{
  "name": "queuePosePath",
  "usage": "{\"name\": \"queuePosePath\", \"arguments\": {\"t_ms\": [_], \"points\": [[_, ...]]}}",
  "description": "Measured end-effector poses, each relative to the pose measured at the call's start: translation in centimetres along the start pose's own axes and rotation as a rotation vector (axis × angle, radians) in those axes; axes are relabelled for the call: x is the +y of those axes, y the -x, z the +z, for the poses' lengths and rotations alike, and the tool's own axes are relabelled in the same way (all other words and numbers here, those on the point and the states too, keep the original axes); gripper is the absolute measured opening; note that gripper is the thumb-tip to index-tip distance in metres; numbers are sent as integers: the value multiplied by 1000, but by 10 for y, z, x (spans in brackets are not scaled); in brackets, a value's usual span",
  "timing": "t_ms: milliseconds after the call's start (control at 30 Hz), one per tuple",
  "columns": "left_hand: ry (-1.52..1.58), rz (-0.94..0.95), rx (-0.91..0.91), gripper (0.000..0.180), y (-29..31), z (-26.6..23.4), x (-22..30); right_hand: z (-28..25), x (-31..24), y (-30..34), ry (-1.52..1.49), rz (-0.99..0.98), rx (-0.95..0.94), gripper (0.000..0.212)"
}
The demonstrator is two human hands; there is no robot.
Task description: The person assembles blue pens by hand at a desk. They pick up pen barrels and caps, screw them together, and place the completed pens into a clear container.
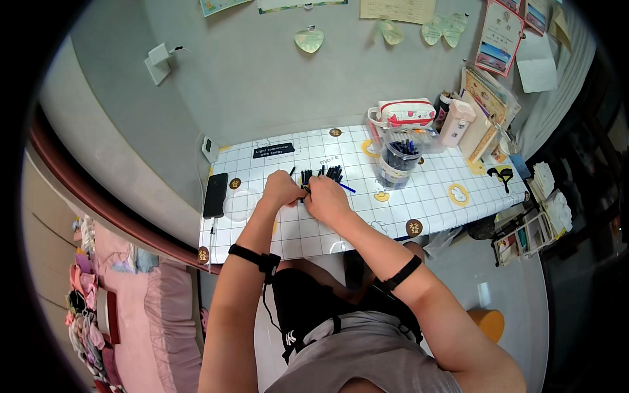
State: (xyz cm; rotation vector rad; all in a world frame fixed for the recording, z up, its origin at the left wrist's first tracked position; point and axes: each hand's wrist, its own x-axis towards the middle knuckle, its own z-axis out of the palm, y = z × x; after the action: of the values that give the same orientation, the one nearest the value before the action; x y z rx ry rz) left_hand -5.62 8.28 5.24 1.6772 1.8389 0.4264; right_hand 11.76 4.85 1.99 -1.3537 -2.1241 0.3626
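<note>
My left hand [283, 188] is closed over the middle of the desk, with the dark end of a pen [292, 171] sticking out above its knuckles. Close beside it, my right hand [326, 198] has its fingers pressed together, and the two hands' fingertips meet. What the right fingertips grip is hidden. Just beyond the hands lies a loose heap of dark pens [333, 174], one with a blue barrel pointing right. To the right stands a clear plastic tub [396, 171] with several more dark pens upright in it. A round clear lid [240, 205] lies left of my left hand.
A black phone [215, 196] lies at the desk's left edge. Behind the tub are a white and red pencil case [406, 113], a pink bottle [458, 122] and upright books [483, 111]. Black scissors-like handles [503, 175] lie at the right. The wall [262, 85] closes off the back.
</note>
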Motion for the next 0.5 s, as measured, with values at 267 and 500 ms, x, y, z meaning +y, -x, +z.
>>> {"name": "queuePosePath", "arguments": {"t_ms": [267,500], "points": [[-92,-27,-18,19,-11,2,8,4,-8,-10,164,40,-73,11],[-378,123,102,39,-7,14,-2,-2,-9,-18,207,53,-160,15]]}}
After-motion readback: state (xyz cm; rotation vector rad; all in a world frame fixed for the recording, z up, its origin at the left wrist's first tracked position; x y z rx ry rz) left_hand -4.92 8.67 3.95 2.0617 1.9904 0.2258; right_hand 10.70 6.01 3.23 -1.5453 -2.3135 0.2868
